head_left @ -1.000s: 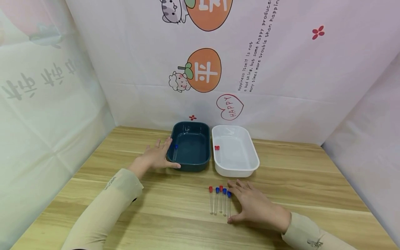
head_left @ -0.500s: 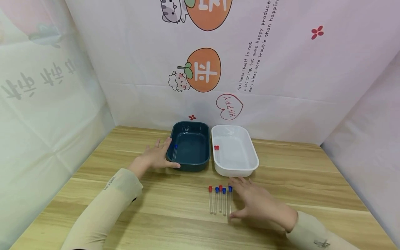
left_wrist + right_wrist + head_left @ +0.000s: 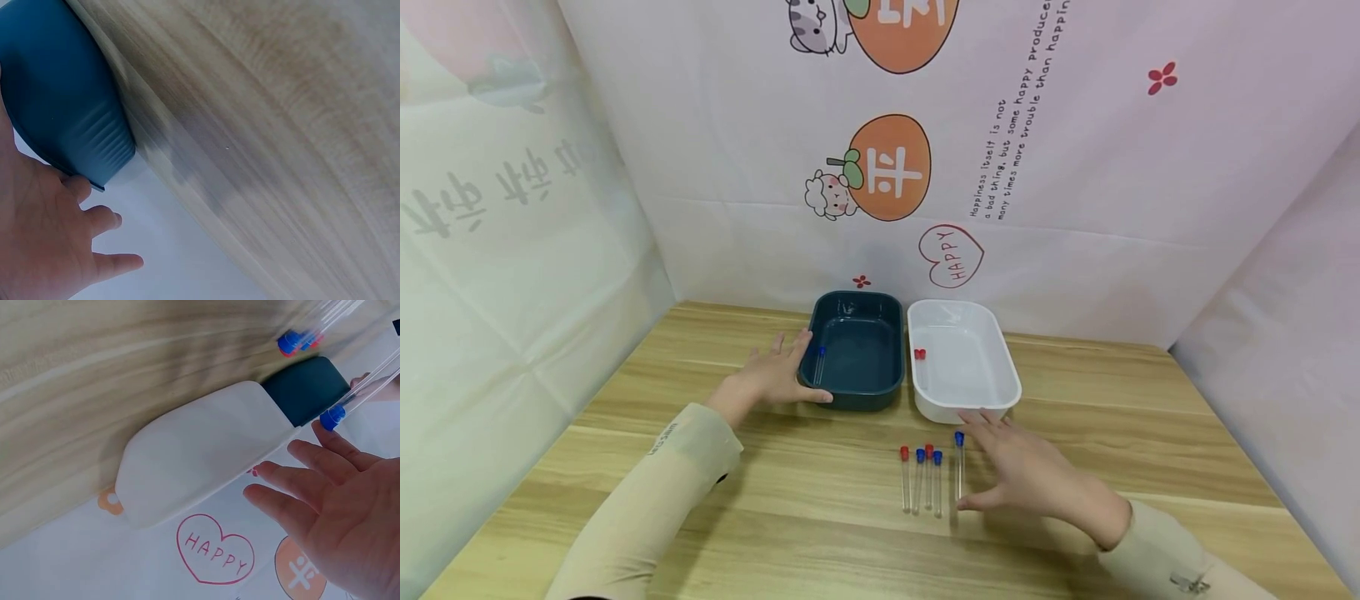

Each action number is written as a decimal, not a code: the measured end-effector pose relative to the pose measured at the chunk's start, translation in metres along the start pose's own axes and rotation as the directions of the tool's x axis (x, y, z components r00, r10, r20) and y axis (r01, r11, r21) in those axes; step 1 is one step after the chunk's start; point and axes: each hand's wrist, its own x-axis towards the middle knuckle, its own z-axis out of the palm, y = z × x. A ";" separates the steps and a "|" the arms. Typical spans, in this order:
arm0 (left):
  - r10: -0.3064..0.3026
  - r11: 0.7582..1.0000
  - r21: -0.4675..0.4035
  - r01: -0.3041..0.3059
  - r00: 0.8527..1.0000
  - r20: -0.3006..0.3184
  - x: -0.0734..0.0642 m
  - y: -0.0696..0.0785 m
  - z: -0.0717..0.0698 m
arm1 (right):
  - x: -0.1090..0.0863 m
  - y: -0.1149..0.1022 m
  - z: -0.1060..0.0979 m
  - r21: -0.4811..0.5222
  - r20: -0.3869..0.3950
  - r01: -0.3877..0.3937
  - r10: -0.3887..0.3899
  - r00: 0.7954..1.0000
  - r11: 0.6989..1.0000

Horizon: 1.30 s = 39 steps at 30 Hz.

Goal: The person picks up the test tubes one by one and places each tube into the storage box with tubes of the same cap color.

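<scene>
My right hand (image 3: pixel 1033 471) pinches a test tube (image 3: pixel 959 468) with a blue cap lengthwise between thumb and index finger; the other fingers stay extended. In the right wrist view, the blue cap (image 3: pixel 332 417) meets the index fingertip, and the tube is off the table. Just left of it lie several clear test tubes (image 3: pixel 917 483) with red or blue caps. My left hand (image 3: pixel 771 375) is spread at the near-left corner of a dark teal tray (image 3: pixel 891 392), thumb on its near rim. Inside that tray is a blue-capped tube (image 3: pixel 821 362). The left wrist view hides the thumb.
A white tray (image 3: pixel 1011 392) stands right of the teal one, with red-capped tubes (image 3: pixel 920 355) along its left wall. Both trays sit near the back of the wooden table (image 3: pixel 820 517). White printed cloth (image 3: pixel 737 242) rises behind and on both sides.
The right hand has taken the rightmost blue-capped tube away from the row, moving up and slightly right, toward the white tray. The left hand has stayed at the teal tray.
</scene>
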 end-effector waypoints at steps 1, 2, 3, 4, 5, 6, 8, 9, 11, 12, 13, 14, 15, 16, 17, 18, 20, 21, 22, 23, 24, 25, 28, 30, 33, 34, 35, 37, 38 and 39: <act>0.000 1.000 0.000 0.000 1.000 0.001 0.000 0.000 0.000 | 0.000 0.000 -0.001 0.003 0.001 0.004 -0.004 1.000 1.000; -0.001 1.000 0.000 0.001 1.000 0.002 0.000 0.000 0.000 | 0.001 0.000 -0.002 0.010 0.002 0.004 -0.004 1.000 1.000; -0.002 1.000 0.001 0.002 1.000 0.003 0.000 0.000 0.000 | 0.001 -0.001 -0.004 0.014 0.002 0.004 -0.004 1.000 1.000; -0.003 1.000 0.001 0.003 1.000 0.003 0.000 0.000 0.000 | 0.002 -0.001 -0.005 0.017 0.003 0.002 -0.002 1.000 1.000; -0.004 1.000 0.000 0.004 1.000 0.004 0.000 0.000 0.000 | 0.002 -0.001 -0.007 0.019 0.002 -0.001 0.001 1.000 1.000; -0.004 1.000 0.000 0.004 1.000 0.003 0.000 0.000 0.000 | 0.004 -0.001 -0.009 0.018 -0.001 -0.002 0.002 1.000 1.000; -0.004 1.000 0.004 0.004 1.000 0.003 0.001 0.000 0.001 | 0.006 -0.001 -0.013 0.014 -0.005 -0.007 0.007 1.000 1.000; -0.004 1.000 0.007 0.004 1.000 0.003 0.001 0.000 0.001 | 0.007 -0.001 -0.015 0.013 -0.008 -0.004 0.004 1.000 1.000; -0.004 1.000 0.010 0.004 1.000 0.004 0.002 0.000 0.002 | 0.009 -0.001 -0.018 0.016 -0.011 -0.005 0.005 1.000 1.000; -0.003 1.000 0.012 0.003 1.000 0.003 0.002 0.000 0.002 | 0.011 -0.001 -0.020 0.018 -0.013 -0.003 0.003 1.000 1.000; -0.003 1.000 0.014 0.003 1.000 0.004 0.002 0.000 0.003 | 0.012 -0.001 -0.021 0.024 -0.014 -0.003 0.003 1.000 1.000; -0.002 1.000 0.014 0.001 1.000 0.004 0.002 0.001 0.003 | 0.013 -0.001 -0.022 0.030 -0.015 -0.002 0.003 1.000 1.000; -0.002 1.000 0.014 0.002 1.000 0.004 0.002 0.001 0.003 | 0.014 -0.001 -0.024 0.038 -0.015 -0.002 0.002 1.000 0.999; -0.001 1.000 0.013 0.001 1.000 0.004 0.002 0.001 0.003 | 0.015 -0.001 -0.025 0.040 -0.016 -0.002 0.003 1.000 0.999; -0.002 1.000 0.015 0.002 1.000 0.004 0.002 0.001 0.003 | 0.016 -0.001 -0.026 0.042 -0.017 -0.001 0.001 1.000 0.999; -0.002 1.000 0.017 0.002 1.000 0.004 0.002 0.002 0.003 | 0.017 -0.001 -0.027 0.045 -0.018 0.002 -0.001 1.000 0.999; -0.004 1.000 0.018 0.004 1.000 0.005 0.002 0.002 0.003 | 0.019 -0.001 -0.028 0.048 -0.020 0.011 -0.010 1.000 0.999; -0.005 1.000 0.019 0.005 1.000 0.006 0.002 0.002 0.002 | 0.020 0.000 -0.029 0.046 -0.022 0.017 -0.016 1.000 0.999; -0.006 1.000 0.020 0.006 1.000 0.006 0.002 0.002 0.002 | 0.021 0.000 -0.030 0.045 -0.026 0.024 -0.022 0.999 0.999; -0.006 1.000 0.022 0.006 1.000 0.006 0.003 0.001 0.002 | 0.022 0.001 -0.031 0.047 -0.029 0.031 -0.030 0.999 0.998; -0.005 1.000 0.021 0.004 1.000 0.005 0.003 0.001 0.002 | 0.024 0.001 -0.032 0.049 -0.030 0.037 -0.036 0.999 0.998; -0.005 1.000 0.023 0.005 1.000 0.005 0.003 0.001 0.002 | 0.025 0.002 -0.034 0.053 -0.031 0.045 -0.044 0.999 0.998; -0.006 1.000 0.027 0.006 1.000 0.005 0.003 0.001 0.002 | 0.031 0.004 -0.042 0.069 -0.033 0.057 -0.055 0.998 0.996; -0.005 1.000 0.024 0.005 1.000 0.004 0.002 0.001 0.002 | 0.036 0.005 -0.048 0.077 -0.035 0.064 -0.062 0.997 0.995; -0.006 1.000 0.021 0.006 1.000 0.005 0.002 0.001 0.001 | 0.043 0.007 -0.056 0.082 -0.045 0.072 -0.069 0.997 0.994; -0.005 1.000 0.019 0.005 1.000 0.004 0.002 0.001 0.001 | 0.045 0.008 -0.058 0.083 -0.049 0.076 -0.072 0.996 0.994; -0.006 1.000 0.017 0.006 1.000 0.004 0.002 0.001 0.001 | 0.047 0.009 -0.060 0.084 -0.050 0.075 -0.070 0.996 0.994; -0.009 1.000 0.014 0.009 1.000 0.006 0.002 0.001 0.001 | 0.050 0.009 -0.064 0.087 -0.052 0.072 -0.068 0.996 0.994; -0.008 1.000 0.010 0.008 1.000 0.005 0.002 0.001 0.001 | 0.052 0.010 -0.065 0.090 -0.049 0.070 -0.066 0.997 0.993; -0.009 1.000 0.008 0.009 1.000 0.005 0.002 0.001 0.001 | 0.054 0.010 -0.066 0.089 -0.047 0.067 -0.063 0.997 0.994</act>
